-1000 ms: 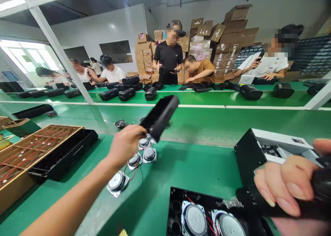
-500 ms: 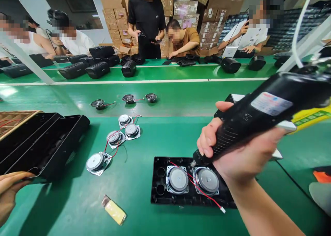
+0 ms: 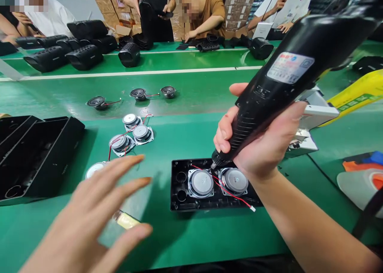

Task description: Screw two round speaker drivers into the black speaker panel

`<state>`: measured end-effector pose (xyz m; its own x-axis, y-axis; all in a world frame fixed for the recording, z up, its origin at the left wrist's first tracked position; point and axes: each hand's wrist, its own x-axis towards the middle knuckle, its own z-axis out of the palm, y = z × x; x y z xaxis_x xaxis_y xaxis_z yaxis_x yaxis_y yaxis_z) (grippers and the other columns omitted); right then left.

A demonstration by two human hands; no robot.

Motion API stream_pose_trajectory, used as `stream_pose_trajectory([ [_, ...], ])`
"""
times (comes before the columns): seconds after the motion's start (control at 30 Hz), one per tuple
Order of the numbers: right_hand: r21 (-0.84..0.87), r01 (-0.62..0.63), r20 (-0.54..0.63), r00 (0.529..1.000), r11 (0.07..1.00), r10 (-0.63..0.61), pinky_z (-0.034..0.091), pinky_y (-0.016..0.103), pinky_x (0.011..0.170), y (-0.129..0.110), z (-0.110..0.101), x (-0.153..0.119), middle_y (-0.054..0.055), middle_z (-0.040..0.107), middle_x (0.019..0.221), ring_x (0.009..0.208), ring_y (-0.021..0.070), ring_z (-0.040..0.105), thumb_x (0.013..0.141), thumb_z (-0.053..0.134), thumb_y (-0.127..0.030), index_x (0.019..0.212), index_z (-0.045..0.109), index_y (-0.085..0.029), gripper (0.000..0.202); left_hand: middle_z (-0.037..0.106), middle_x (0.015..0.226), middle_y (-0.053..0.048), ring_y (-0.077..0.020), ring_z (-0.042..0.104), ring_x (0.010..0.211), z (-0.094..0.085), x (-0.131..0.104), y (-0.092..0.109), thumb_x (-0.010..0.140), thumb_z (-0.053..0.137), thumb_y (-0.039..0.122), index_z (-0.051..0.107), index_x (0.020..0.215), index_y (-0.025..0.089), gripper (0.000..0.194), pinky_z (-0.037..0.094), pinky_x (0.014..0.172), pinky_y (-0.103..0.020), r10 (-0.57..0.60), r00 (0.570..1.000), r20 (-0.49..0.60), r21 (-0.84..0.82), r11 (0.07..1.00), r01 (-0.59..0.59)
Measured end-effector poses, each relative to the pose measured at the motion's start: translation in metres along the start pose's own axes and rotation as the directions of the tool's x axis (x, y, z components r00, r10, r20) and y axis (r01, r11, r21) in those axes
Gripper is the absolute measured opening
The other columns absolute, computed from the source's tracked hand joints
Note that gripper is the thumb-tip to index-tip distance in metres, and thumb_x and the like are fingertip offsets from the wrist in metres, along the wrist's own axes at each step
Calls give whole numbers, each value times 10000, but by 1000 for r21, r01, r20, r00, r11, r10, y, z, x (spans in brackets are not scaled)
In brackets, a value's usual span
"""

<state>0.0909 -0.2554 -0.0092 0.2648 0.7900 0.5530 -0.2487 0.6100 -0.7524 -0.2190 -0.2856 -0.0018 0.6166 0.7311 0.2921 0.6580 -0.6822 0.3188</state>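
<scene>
My right hand (image 3: pixel 260 145) is wrapped round a black electric screwdriver (image 3: pixel 269 89), tilted with its tip down between two speaker drivers. The first speaker driver (image 3: pixel 202 182) and the second speaker driver (image 3: pixel 235 180) sit face down in a black speaker panel (image 3: pixel 176 203). A red wire (image 3: pixel 236 197) with a white plug crosses them and hangs over the panel's near edge. With fingers spread and nothing in them, my left hand (image 3: pixel 98 213) hovers over the bench left of the panel. Beneath its fingers a yellow-wrapped block (image 3: pixel 127 220) is partly hidden.
Loose speaker drivers (image 3: pixel 142 133) lie left of the panel, and 3 more (image 3: pixel 138 94) rest farther back. Black speaker housings (image 3: pixel 44 153) stand at the left. A white machine (image 3: pixel 320 113) is at the right. Several people work across the bench beside finished-looking black speakers (image 3: pixel 83 57).
My left hand has let go of the black housing at the left and moved right, over the bench. The view has tilted down. The screwdriver tip stays between the two drivers.
</scene>
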Motion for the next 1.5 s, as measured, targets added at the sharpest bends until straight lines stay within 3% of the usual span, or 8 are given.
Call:
stream_pose_trajectory([
  [0.07, 16, 4, 9, 1000, 1000, -4, 353, 277, 305, -2, 2, 0, -25, 537, 590, 353, 157, 438, 906, 509, -887, 1180, 660, -255, 705, 359, 1706, 20, -406, 400, 1504, 18, 16, 22, 962, 646, 613, 532, 1486, 420, 569, 435, 1172, -618, 150, 980, 128, 34, 987, -155],
  [0.13, 28, -10, -7, 1000, 1000, 10, 359, 273, 312, -8, 5, -1, -25, 541, 589, 361, 156, 451, 917, 545, -849, 1159, 668, -246, 661, 325, 1721, -66, -418, 337, 1538, 35, 33, 36, 944, 624, 700, 546, 1479, 355, 642, 433, 1170, -646, 236, 955, 178, 10, 970, -241],
  [0.27, 23, -76, -88, 993, 997, 78, 391, 255, 358, -19, 11, 0, -31, 548, 612, 424, 140, 482, 947, 631, -715, 1117, 663, -220, 524, 302, 1710, -170, -459, 292, 1545, 56, 53, 44, 892, 615, 790, 583, 1447, 303, 739, 383, 1161, -740, 276, 930, 244, -48, 961, -273],
  [0.37, 8, -75, -77, 994, 997, 75, 405, 249, 370, -21, 12, 2, -34, 545, 613, 443, 138, 489, 995, 578, -684, 1119, 647, -216, 489, 279, 1714, -165, -439, 280, 1545, 62, 55, 40, 911, 708, 655, 571, 1457, 306, 662, 427, 1149, -700, 264, 926, 269, -89, 965, -249],
  [0.47, 0, -29, -48, 998, 1000, 29, 383, 237, 358, -18, 11, 4, -42, 532, 603, 429, 131, 477, 965, 553, -777, 1138, 634, -212, 596, 281, 1709, -137, -407, 278, 1536, 64, 55, 38, 927, 761, 472, 577, 1442, 315, 570, 443, 1157, -661, 238, 929, 282, -108, 970, -216],
  [0.6, -12, -119, -52, 992, 993, 118, 426, 260, 391, -19, 11, 4, -38, 550, 607, 465, 145, 497, 917, 614, -811, 1136, 628, -206, 643, 291, 1686, -146, -396, 285, 1509, 64, 57, 40, 934, 756, 424, 591, 1428, 293, 537, 443, 1154, -657, 234, 921, 312, -142, 970, -198],
  [1.2, -7, -106, 16, 994, 994, 107, 426, 271, 419, -18, 8, -2, -19, 567, 654, 469, 135, 502, 1007, 480, -789, 1190, 645, -229, 612, 276, 1676, -98, -364, 286, 1483, 63, 59, 41, 964, 717, 410, 579, 1421, 316, 487, 464, 1150, -632, 226, 922, 313, -152, 971, -186],
  [1.5, 28, -125, 63, 990, 992, 123, 390, 273, 399, -10, 10, -5, -22, 555, 648, 445, 140, 475, 988, 548, -766, 1161, 679, -262, 548, 303, 1663, -98, -369, 306, 1467, 65, 60, 41, 957, 725, 403, 590, 1416, 309, 488, 466, 1149, -643, 226, 924, 307, -164, 969, -183],
])
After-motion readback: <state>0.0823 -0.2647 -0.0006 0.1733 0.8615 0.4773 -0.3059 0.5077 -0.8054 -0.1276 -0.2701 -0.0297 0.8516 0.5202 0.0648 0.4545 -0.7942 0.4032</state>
